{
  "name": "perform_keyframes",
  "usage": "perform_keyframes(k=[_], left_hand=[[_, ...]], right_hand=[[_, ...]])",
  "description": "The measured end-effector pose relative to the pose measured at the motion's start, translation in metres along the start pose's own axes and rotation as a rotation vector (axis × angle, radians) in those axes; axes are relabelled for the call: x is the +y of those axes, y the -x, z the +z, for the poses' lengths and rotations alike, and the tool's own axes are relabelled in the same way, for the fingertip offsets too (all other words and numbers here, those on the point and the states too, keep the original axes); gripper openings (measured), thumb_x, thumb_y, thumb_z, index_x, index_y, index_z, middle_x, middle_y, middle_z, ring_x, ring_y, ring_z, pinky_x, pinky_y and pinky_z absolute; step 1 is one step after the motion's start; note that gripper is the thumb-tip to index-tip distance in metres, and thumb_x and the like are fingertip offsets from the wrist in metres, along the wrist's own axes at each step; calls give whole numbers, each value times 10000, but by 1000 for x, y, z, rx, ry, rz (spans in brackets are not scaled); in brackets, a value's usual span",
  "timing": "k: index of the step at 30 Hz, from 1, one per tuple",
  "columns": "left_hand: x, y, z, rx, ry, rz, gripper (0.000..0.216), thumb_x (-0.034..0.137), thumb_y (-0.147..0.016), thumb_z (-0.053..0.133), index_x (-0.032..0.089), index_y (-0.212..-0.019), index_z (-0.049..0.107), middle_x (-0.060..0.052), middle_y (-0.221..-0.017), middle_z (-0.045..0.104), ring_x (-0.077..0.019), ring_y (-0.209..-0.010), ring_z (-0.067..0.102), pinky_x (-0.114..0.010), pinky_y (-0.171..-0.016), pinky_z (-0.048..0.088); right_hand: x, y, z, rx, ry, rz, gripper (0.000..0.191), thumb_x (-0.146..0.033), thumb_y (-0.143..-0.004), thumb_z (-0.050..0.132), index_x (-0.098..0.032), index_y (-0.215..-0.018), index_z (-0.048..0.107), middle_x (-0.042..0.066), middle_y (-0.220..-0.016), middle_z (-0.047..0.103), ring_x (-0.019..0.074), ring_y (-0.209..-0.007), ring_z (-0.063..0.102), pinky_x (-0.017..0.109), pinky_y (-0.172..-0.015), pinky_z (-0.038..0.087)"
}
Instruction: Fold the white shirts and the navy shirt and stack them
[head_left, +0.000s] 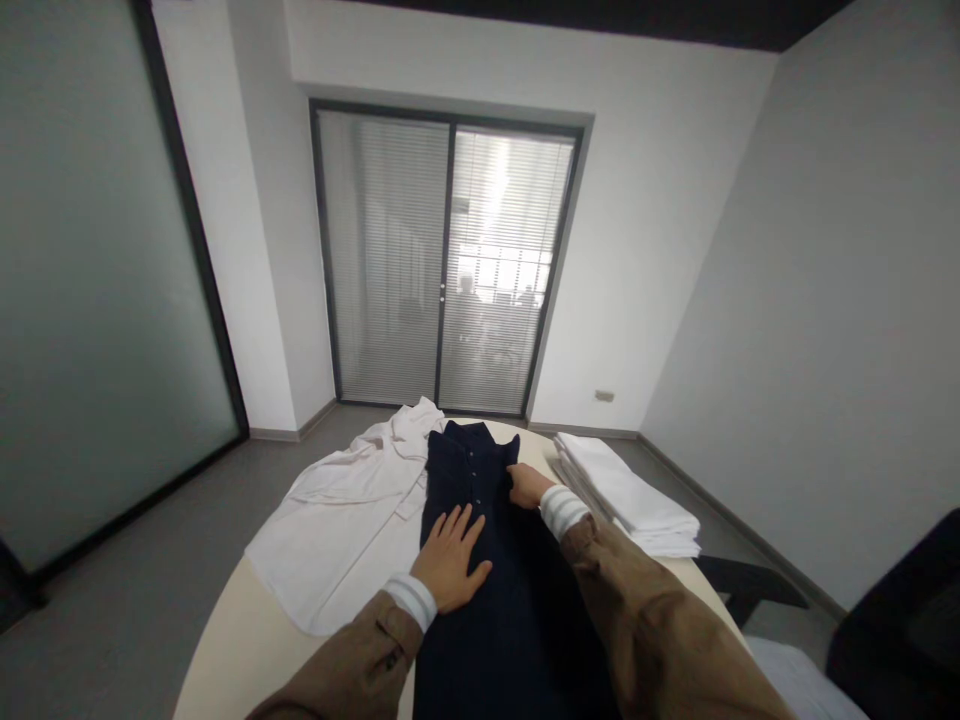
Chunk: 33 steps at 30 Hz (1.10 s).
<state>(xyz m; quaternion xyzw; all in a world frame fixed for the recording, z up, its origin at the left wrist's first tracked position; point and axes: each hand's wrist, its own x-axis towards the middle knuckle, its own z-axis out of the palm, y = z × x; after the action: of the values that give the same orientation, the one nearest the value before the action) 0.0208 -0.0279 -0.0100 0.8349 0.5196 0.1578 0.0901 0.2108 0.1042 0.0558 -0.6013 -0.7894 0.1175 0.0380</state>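
Fingers spread flat, the left hand presses the navy shirt mid-front, the right hand curls its fingers at its shoulder edge, grip unclear; spread on the table beside a white shirt, it looks soft, limp, best pinched at the shoulders.

A round cream counter is carrying a navy shirt, a white shirt lying just beside it, and a stack of folded white cloths.
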Motion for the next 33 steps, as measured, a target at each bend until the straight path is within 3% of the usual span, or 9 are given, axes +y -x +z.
perform_keyframes(k=[6, 12, 15, 17, 21, 26, 30, 33], left_hand=[[2, 1, -3, -12, -16, -3, 696, 512, -909, 452, 173, -1508, 349, -127, -1605, 245, -324, -1482, 194, -535, -1192, 189], [1, 0, -3, -3, -7, -4, 683, 498, -901, 459, 160, -1489, 373, -131, -1593, 281, -321, -1477, 214, -534, -1192, 197], [2, 0, -3, -4, 4, -15, 678, 481, -899, 466, 128, -1472, 383, -151, -1586, 290, -322, -1476, 217, -528, -1196, 190], [2, 0, -3, 11, 14, -16, 664, 466, -892, 481, 128, -1455, 390, -160, -1575, 314, -324, -1473, 228, -533, -1191, 199], [2, 1, 0, 103, 25, 15, 551, 413, -861, 536, 175, -1353, 461, -150, -1443, 477, -314, -1397, 375, -525, -1176, 243], [3, 1, 2, 127, 22, 39, 366, 365, -860, 564, 170, -1167, 522, -146, -1276, 554, -313, -1314, 457, -519, -1167, 271], [4, 1, 1, 121, 30, 44, 289, 320, -872, 568, 182, -1121, 517, -128, -1220, 569, -308, -1288, 473, -530, -1155, 284], [6, 2, -3, 140, 43, 114, 355, 283, -861, 590, 202, -1196, 508, -102, -1200, 562, -283, -1200, 518, -498, -1099, 362]], right_hand=[[-32, -4, 8, -42, -20, -78, 584, -63, -661, 661, -64, -1244, 626, 242, -1295, 604, 350, -1229, 570, 384, -995, 471], [-38, 5, 18, -71, -92, -155, 771, -163, -685, 712, -122, -1416, 469, 195, -1441, 497, 314, -1356, 451, 376, -1093, 386], [-33, 17, 20, -75, -115, -147, 832, -287, -719, 725, -103, -1456, 386, 223, -1451, 465, 302, -1306, 508, 383, -1067, 406], [-29, 25, 19, -76, -118, -113, 831, -366, -718, 733, -74, -1422, 402, 252, -1344, 550, 327, -1208, 583, 420, -1000, 447], [-24, 38, 18, -86, -130, -105, 680, -357, -709, 734, -85, -1283, 493, 198, -1080, 684, 326, -1038, 658, 420, -881, 482], [-21, 40, 32, -144, -330, -225, 440, -197, -852, 562, -194, -1280, 462, -27, -751, 663, 123, -625, 656, 252, -663, 501], [-12, 38, 46, -202, -558, -330, 302, -143, -885, 490, -173, -1180, 544, -11, -795, 657, 102, -646, 635, 222, -619, 506], [-2, 46, 47, -153, -602, -445, 335, -131, -870, 499, -181, -1194, 566, 14, -897, 691, 126, -769, 658, 267, -724, 533]])
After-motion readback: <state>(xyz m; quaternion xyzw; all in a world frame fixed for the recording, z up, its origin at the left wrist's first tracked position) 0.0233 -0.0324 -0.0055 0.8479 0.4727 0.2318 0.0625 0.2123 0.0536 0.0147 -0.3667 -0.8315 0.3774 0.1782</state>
